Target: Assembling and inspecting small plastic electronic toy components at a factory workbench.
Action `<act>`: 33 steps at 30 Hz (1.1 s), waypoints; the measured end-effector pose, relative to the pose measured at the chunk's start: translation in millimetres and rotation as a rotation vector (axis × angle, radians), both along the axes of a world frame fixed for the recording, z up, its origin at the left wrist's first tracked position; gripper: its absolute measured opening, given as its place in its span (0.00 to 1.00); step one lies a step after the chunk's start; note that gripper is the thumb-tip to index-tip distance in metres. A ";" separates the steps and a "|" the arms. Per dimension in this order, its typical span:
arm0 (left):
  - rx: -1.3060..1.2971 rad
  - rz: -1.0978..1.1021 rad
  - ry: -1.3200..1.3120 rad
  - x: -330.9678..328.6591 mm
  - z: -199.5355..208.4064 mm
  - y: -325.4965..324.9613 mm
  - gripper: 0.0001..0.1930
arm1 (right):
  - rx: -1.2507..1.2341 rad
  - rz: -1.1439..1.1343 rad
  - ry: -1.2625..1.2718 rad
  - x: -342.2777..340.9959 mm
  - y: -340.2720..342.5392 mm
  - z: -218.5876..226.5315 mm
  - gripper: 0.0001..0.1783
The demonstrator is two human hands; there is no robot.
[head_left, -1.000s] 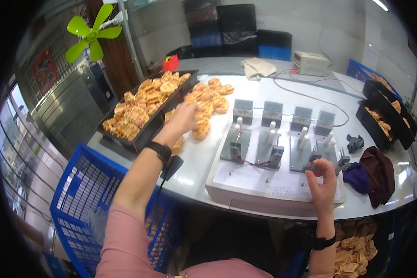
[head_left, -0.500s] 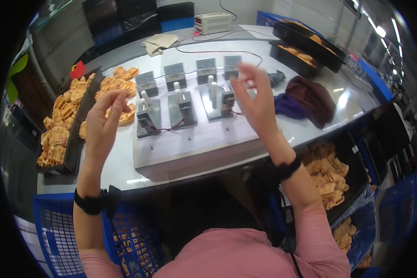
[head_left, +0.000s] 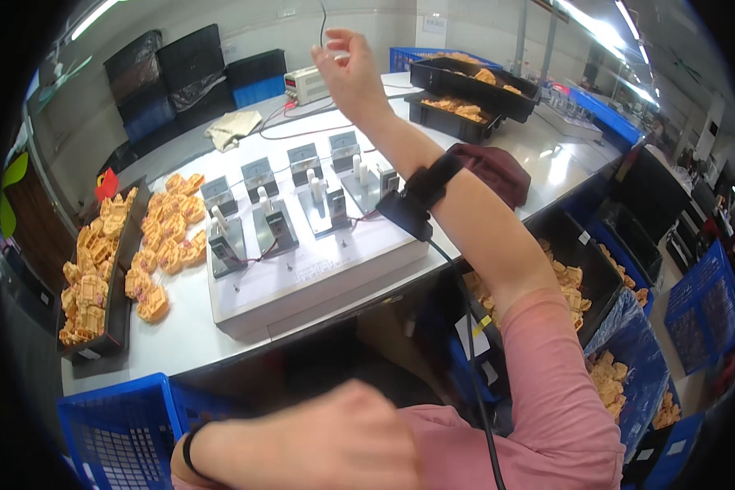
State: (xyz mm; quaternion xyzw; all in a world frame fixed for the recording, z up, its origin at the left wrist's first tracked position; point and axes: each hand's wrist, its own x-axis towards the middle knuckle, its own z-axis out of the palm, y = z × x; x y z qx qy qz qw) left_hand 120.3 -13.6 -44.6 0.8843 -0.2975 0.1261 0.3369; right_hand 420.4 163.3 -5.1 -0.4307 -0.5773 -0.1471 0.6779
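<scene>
A: Where do the orange parts stand now, and how far is the work?

B: The loose orange parts (head_left: 165, 249) lie in a heap on the tabletop (head_left: 180, 339), just beside the white test fixture (head_left: 302, 273); more of them fill the long black tray (head_left: 106, 327) at the left; the four stations of the fixture seem without a part, so I judge that no piece is under test, and most of the heap is left to do.

A: And the hands?

B: The right hand (head_left: 349, 72) is lifted high above the far side of the tabletop, fingers loosely curled, touching no part; whether something small sits between thumb and finger I cannot tell; the left hand (head_left: 335, 437) is low and near the body, blurred, and seems closed and empty.

A: What differs from half a second before?

B: Then both hands were raised open over the fixture; now the left has dropped, the right has gone higher, and the view has turned to the right.
</scene>
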 end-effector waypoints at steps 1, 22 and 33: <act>-0.022 -0.094 -0.018 -12.9 12.4 -19.5 0.15 | 0.013 0.015 -0.008 -8.8 -0.4 0.5 0.26; -0.081 0.152 -0.743 13.4 -9.6 -110.3 0.20 | -0.350 0.129 -0.115 -0.9 -112.6 -16.3 0.25; -0.029 0.288 -0.927 0.1 -1.8 -95.0 0.05 | -0.504 0.201 -0.062 -14.9 -165.6 -27.4 0.24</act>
